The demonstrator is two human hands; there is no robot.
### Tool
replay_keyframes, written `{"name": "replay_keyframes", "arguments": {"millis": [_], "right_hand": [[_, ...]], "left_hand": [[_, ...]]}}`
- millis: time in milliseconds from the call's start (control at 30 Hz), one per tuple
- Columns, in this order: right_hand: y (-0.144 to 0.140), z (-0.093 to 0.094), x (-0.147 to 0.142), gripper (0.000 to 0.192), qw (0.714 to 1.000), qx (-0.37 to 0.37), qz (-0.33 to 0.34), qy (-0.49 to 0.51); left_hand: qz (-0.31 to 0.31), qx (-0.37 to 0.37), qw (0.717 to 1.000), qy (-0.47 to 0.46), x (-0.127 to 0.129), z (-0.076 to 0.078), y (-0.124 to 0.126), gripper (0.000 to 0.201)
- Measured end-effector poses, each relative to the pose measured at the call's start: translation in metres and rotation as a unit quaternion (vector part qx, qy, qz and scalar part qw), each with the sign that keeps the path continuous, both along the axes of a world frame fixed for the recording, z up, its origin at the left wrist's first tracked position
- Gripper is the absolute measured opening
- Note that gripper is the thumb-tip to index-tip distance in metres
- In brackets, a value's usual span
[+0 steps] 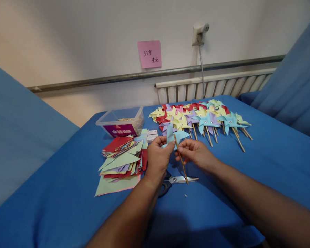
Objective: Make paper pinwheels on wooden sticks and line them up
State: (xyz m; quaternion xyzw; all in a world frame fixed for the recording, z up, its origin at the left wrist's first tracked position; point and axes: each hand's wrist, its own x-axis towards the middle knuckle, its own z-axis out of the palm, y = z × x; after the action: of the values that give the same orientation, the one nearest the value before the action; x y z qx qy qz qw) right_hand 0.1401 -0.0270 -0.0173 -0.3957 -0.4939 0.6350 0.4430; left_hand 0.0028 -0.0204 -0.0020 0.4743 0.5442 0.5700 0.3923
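Observation:
Between my two hands is a light blue paper pinwheel (170, 135) with a thin wooden stick (183, 166) lying across its back. My left hand (157, 155) pinches the paper, its thumb pressed near the top of the stick. The fingers of my right hand (195, 153) close around the stick just below the pinwheel's centre. Beneath them, scissors (178, 179) with dark handles rest on the cloth, and the stick's lower end crosses over the blades. Part of the pinwheel is covered by my fingers.
Many finished pinwheels (205, 121) in several colours lie at the back right. On the left stand a clear plastic box (121, 125) of sticks and a stack of coloured paper (121, 162). Small white packets (152, 135) lie beside it. Blue cloth (67, 193) covers the table; a radiator (219, 84) is behind.

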Motion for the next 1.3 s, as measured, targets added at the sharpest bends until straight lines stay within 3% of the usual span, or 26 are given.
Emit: {"name": "replay_keyframes", "arguments": {"millis": [433,1300], "right_hand": [[0.0027,-0.0035,0.0017,0.031,0.999,0.036,-0.001,-0.034],[0.0021,-0.0049,0.0012,0.028,0.999,0.037,0.009,-0.026]], "left_hand": [[0.007,0.006,1.0,0.016,-0.0022,0.0014,0.0022,0.017],[0.015,0.013,1.0,0.019,-0.0067,-0.0017,0.0059,0.025]]}}
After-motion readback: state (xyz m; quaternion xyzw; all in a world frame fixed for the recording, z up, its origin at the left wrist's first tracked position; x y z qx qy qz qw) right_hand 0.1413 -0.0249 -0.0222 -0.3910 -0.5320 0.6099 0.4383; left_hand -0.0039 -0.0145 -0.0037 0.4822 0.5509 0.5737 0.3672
